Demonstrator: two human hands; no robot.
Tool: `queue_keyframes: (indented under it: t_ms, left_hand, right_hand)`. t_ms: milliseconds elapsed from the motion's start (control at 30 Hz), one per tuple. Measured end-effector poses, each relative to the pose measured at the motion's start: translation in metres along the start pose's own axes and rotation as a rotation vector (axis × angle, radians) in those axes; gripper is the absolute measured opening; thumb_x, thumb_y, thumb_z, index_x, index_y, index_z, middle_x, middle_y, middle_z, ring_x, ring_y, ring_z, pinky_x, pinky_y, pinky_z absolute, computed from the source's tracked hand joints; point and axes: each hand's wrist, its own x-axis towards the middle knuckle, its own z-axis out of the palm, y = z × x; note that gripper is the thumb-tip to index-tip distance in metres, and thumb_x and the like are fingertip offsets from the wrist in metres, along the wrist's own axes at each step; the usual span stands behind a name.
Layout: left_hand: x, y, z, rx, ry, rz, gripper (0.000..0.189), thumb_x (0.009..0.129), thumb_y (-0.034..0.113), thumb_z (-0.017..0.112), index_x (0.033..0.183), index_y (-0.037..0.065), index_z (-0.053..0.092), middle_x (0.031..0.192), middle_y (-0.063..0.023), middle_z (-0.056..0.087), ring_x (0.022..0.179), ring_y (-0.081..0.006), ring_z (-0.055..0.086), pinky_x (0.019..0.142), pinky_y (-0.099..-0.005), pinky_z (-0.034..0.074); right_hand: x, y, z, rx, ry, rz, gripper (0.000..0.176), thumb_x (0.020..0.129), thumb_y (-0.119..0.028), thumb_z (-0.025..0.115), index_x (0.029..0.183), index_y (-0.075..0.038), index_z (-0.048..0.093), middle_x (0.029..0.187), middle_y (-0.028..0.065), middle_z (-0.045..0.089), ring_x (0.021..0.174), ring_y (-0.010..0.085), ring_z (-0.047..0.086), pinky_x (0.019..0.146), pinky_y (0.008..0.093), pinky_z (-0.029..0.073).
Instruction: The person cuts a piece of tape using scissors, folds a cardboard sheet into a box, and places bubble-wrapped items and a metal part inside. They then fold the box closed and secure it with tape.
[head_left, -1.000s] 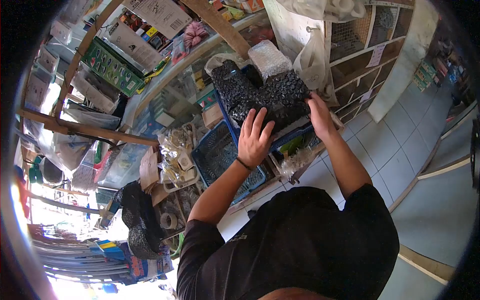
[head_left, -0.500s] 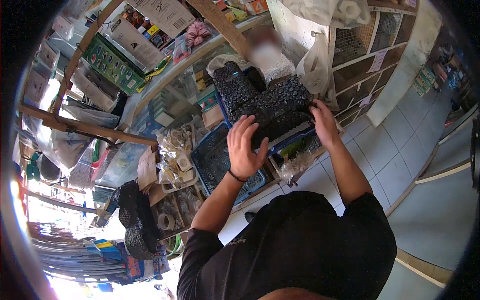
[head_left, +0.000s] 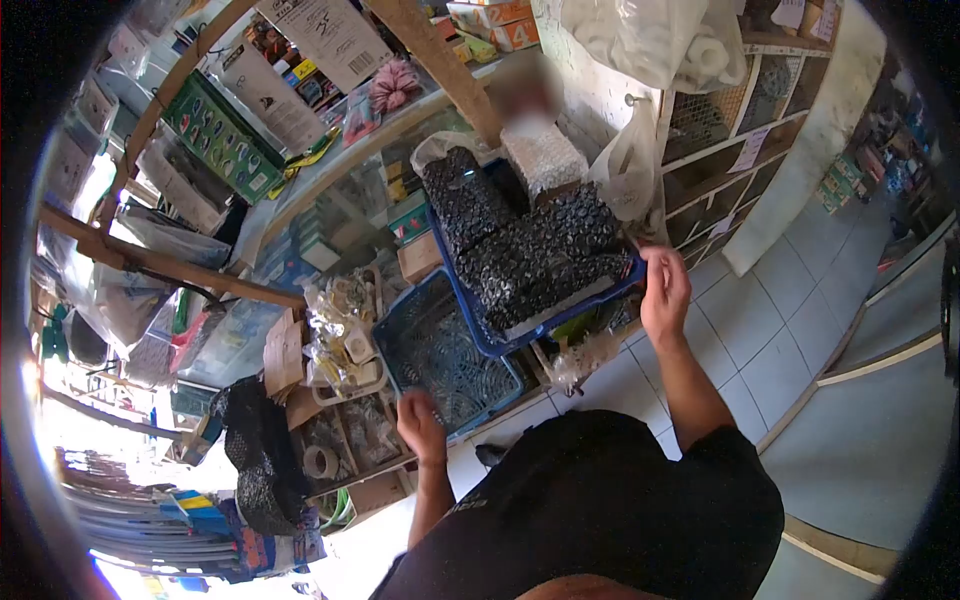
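Note:
My right hand (head_left: 665,292) is closed on the right corner of a blue plastic crate (head_left: 500,346), with its fingers curled at the rim. Inside the crate sit bundles wrapped in black bubble wrap (head_left: 545,255), and a bundle in clear bubble wrap (head_left: 545,160) rests behind them. My left hand (head_left: 421,425), smeared by motion, hovers near the left front edge of a lighter blue basket (head_left: 505,392). Patterned clear material covers the basket's bottom. How far the left fingers are closed is blurred.
Left of the basket stands a white tray of small bagged parts (head_left: 345,340), above wooden compartments with a tape roll (head_left: 320,462). A glass display counter (head_left: 350,200) lies behind. Wire-fronted shelves (head_left: 735,130) and hanging plastic bags (head_left: 650,40) are at the right, over a tiled floor (head_left: 755,310).
My left hand has left the black bubble wrap and moved down and left, beside the lighter basket. My right hand has shifted from the wrapped bundle to the crate's corner.

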Motion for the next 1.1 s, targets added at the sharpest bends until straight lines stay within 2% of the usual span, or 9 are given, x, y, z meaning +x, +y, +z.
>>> queue_keyframes:
  t_ms: [100, 167, 400, 467, 567, 733, 800, 1000, 1100]
  left_hand:
    - [-0.044, -0.041, -0.034, -0.166, 0.026, -0.217, 0.021, 0.085, 0.003, 0.038, 0.069, 0.003, 0.051, 0.061, -0.0034, 0.05, 0.055, -0.0077, 0.047, 0.048, -0.0224, 0.037]
    - [-0.069, -0.047, -0.04, -0.07, 0.048, -0.35, 0.023, 0.082, 0.001, 0.036, 0.065, 0.003, 0.05, 0.056, -0.0035, 0.048, 0.051, -0.0074, 0.046, 0.046, -0.022, 0.036]
    - [-0.055, 0.008, -0.003, 0.107, -0.259, 0.003, 0.014, 0.086, 0.005, 0.046, 0.079, -0.001, 0.056, 0.064, -0.0047, 0.054, 0.055, -0.0091, 0.047, 0.05, -0.0241, 0.036]
    - [-0.049, 0.02, 0.006, 0.121, -0.285, -0.063, 0.01, 0.084, 0.006, 0.052, 0.08, -0.001, 0.058, 0.063, -0.006, 0.054, 0.054, -0.011, 0.049, 0.05, -0.0264, 0.039]
    - [-0.054, 0.015, 0.008, 0.246, -0.367, 0.031, 0.009, 0.081, 0.008, 0.057, 0.078, 0.0, 0.06, 0.068, -0.0102, 0.06, 0.057, -0.0174, 0.058, 0.053, -0.0302, 0.045]
    - [-0.085, 0.0, 0.014, 0.309, -0.528, 0.0, 0.009, 0.077, 0.01, 0.06, 0.078, 0.003, 0.065, 0.074, -0.0157, 0.065, 0.067, -0.0271, 0.066, 0.059, -0.0344, 0.052]
    - [-0.087, 0.002, 0.015, 0.297, -0.518, 0.028, 0.008, 0.077, 0.009, 0.059, 0.077, 0.004, 0.065, 0.073, -0.0149, 0.064, 0.067, -0.0279, 0.066, 0.059, -0.0343, 0.052]
    - [-0.049, 0.008, -0.001, 0.305, -0.657, 0.0, 0.007, 0.073, 0.01, 0.06, 0.075, 0.006, 0.065, 0.07, -0.0118, 0.064, 0.065, -0.027, 0.065, 0.059, -0.0343, 0.052]
    - [-0.036, 0.009, 0.003, 0.242, -0.602, 0.16, 0.006, 0.072, 0.011, 0.059, 0.072, 0.007, 0.064, 0.065, -0.0131, 0.06, 0.062, -0.0315, 0.062, 0.057, -0.0382, 0.05]
  right_hand:
    - [-0.025, 0.013, -0.005, -0.18, 0.122, -0.163, 0.009, 0.09, -0.011, 0.055, 0.089, -0.002, 0.056, 0.081, 0.0071, 0.053, 0.068, 0.0198, 0.052, 0.064, 0.0318, 0.042]
    - [-0.043, -0.004, -0.001, -0.253, -0.042, -0.474, 0.004, 0.084, -0.005, 0.055, 0.086, -0.001, 0.056, 0.081, 0.0085, 0.055, 0.068, 0.0241, 0.053, 0.065, 0.0355, 0.042]
    - [-0.141, -0.023, 0.046, 0.207, -1.198, -0.287, 0.011, 0.083, -0.015, 0.06, 0.087, -0.005, 0.059, 0.082, 0.0099, 0.059, 0.076, 0.0278, 0.058, 0.068, 0.0393, 0.043]
    - [-0.15, -0.016, 0.058, 0.323, -1.415, -0.35, 0.014, 0.083, -0.019, 0.061, 0.088, -0.006, 0.06, 0.084, 0.0089, 0.06, 0.079, 0.0274, 0.059, 0.069, 0.0394, 0.044]
    - [-0.135, -0.021, 0.07, 0.145, -1.523, -0.454, 0.015, 0.084, -0.02, 0.061, 0.088, -0.006, 0.06, 0.085, 0.0082, 0.06, 0.082, 0.0276, 0.06, 0.072, 0.0409, 0.045]
    - [-0.145, 0.001, 0.064, 0.095, -1.634, -0.311, 0.017, 0.085, -0.021, 0.059, 0.092, -0.006, 0.062, 0.089, 0.0106, 0.061, 0.087, 0.0292, 0.06, 0.075, 0.0406, 0.045]
    - [-0.153, 0.008, 0.054, 0.064, -1.687, -0.15, 0.017, 0.086, -0.02, 0.057, 0.093, -0.005, 0.062, 0.089, 0.0113, 0.062, 0.087, 0.0284, 0.059, 0.077, 0.0384, 0.044]
    - [-0.151, 0.021, 0.05, 0.018, -1.695, -0.122, 0.025, 0.09, -0.029, 0.053, 0.1, -0.008, 0.06, 0.092, 0.0127, 0.061, 0.086, 0.0306, 0.061, 0.075, 0.0395, 0.047]
    - [-0.164, 0.031, 0.055, 0.023, -1.694, -0.095, 0.026, 0.089, -0.031, 0.052, 0.102, -0.009, 0.059, 0.092, 0.012, 0.061, 0.086, 0.0303, 0.061, 0.075, 0.0399, 0.048]
